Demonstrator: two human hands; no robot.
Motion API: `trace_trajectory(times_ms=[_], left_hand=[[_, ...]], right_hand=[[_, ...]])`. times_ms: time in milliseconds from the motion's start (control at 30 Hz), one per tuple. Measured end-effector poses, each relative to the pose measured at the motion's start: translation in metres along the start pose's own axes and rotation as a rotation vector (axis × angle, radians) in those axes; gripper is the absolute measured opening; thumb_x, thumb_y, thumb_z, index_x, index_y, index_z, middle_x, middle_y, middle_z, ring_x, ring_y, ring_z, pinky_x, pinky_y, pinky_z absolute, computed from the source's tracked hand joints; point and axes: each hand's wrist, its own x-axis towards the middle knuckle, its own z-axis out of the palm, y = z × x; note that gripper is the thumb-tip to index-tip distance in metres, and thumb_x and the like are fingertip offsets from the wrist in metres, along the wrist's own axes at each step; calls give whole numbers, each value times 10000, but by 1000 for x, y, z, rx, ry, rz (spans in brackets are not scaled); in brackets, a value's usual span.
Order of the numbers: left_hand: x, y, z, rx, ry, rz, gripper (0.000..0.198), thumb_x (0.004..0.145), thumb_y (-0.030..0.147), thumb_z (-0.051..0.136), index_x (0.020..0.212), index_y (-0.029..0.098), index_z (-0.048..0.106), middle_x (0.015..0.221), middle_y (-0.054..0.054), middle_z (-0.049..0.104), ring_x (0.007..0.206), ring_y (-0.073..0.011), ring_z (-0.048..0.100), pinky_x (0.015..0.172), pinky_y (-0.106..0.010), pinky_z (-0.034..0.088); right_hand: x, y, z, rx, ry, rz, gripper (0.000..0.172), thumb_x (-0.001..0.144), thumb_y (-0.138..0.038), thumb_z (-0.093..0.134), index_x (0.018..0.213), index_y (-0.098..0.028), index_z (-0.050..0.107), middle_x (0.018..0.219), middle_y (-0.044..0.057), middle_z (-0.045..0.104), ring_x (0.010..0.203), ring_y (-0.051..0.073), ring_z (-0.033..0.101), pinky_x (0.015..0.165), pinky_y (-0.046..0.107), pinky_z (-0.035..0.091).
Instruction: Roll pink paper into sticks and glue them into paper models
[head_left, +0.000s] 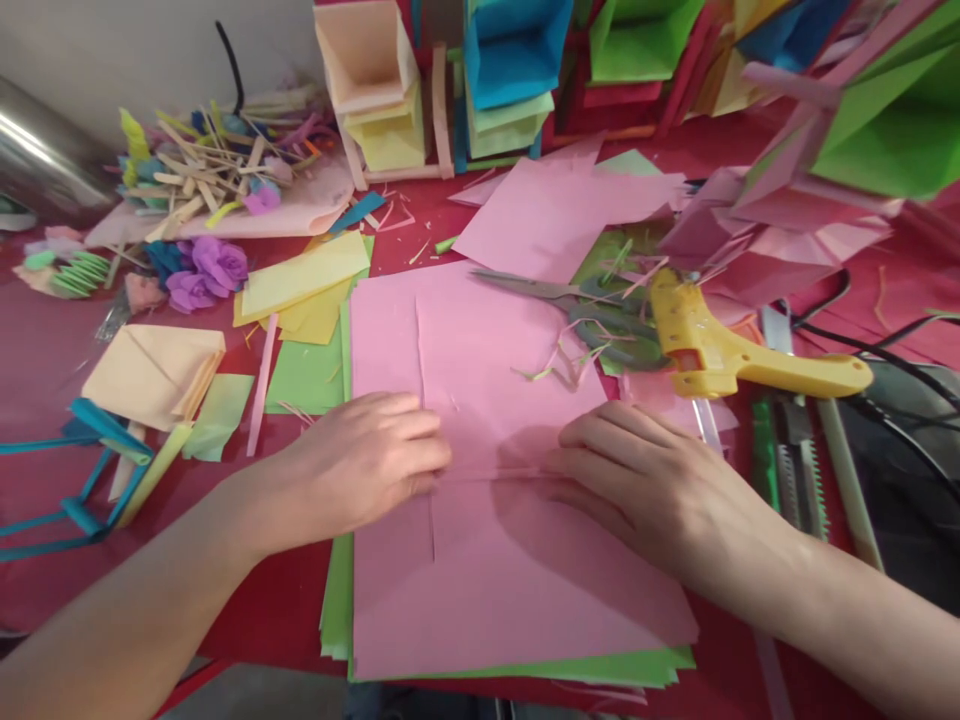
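Observation:
Pink paper lies in front of me on top of a stack with green sheets showing at its edges. My left hand is on the left part of the paper, its fingers curled together and its fingertips at a thin raised line in the pink. My right hand is opposite, its fingers bent and pressed together at a crosswise edge or fold that runs between the two hands. The thumbs are mostly hidden. Dark-handled scissors and paper trimmings rest on the far right of the stack.
A yellow glue gun lies right, with cords behind it. Colourful paper boxes stand along the back. Wooden sticks, purple paper flowers, a folded peach paper and blue strips are left. Serrated blades lie right.

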Motion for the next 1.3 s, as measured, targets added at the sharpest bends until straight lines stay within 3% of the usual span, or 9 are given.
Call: trace_trajectory(times_ms=[100, 267, 433, 567, 733, 900, 1300], left_hand=[[1, 5, 4, 35, 32, -12, 203, 841, 306, 535, 694, 167, 548, 695, 2, 510, 673, -145, 438, 608, -272, 339], [0, 10, 10, 64, 98, -57, 226, 868, 192, 456, 658, 158, 531, 659, -2, 511, 646, -150, 439, 606, -285, 354], [2, 10, 11, 73, 94, -78, 231, 867, 162, 428, 661, 164, 531, 647, -2, 530, 621, -152, 456, 614, -299, 367], [2, 8, 11, 103, 95, -82, 182, 864, 217, 473, 692, 166, 505, 658, 0, 522, 631, -157, 463, 610, -298, 375], [0, 4, 16, 163, 162, -19, 73, 858, 175, 465, 793, 175, 498, 730, -11, 535, 683, -170, 482, 626, -306, 389], [-4, 8, 20, 274, 139, -8, 157, 782, 57, 447, 856, 185, 499, 862, -46, 565, 738, -193, 517, 637, -319, 403], [0, 16, 19, 373, 111, -65, 129, 721, 104, 529, 782, 204, 476, 782, -18, 514, 699, -196, 480, 613, -321, 396]], right_hand=[[2, 1, 4, 62, 13, -6, 236, 911, -179, 397, 814, -147, 610, 751, 55, 563, 727, 163, 474, 647, 297, 392], [4, -3, 6, 49, 17, 72, 263, 897, -128, 364, 787, -131, 602, 735, 63, 549, 704, 172, 465, 624, 301, 388], [8, -9, 8, -55, 14, 215, 264, 899, -211, 400, 693, -143, 551, 671, 52, 526, 643, 176, 469, 587, 305, 386], [10, -10, 9, -41, 43, 270, 220, 893, -257, 431, 733, -147, 533, 684, 44, 528, 653, 177, 473, 585, 300, 388], [6, -5, 7, -53, 11, 132, 260, 909, -171, 351, 774, -144, 571, 742, 63, 535, 685, 179, 449, 617, 311, 388], [-1, 2, 5, -75, 8, -14, 386, 929, -134, 213, 860, -119, 593, 795, 90, 568, 707, 182, 468, 599, 304, 397], [1, 0, 4, -137, 31, -83, 409, 921, -105, 212, 847, -115, 614, 804, 96, 601, 720, 186, 497, 583, 303, 380]])
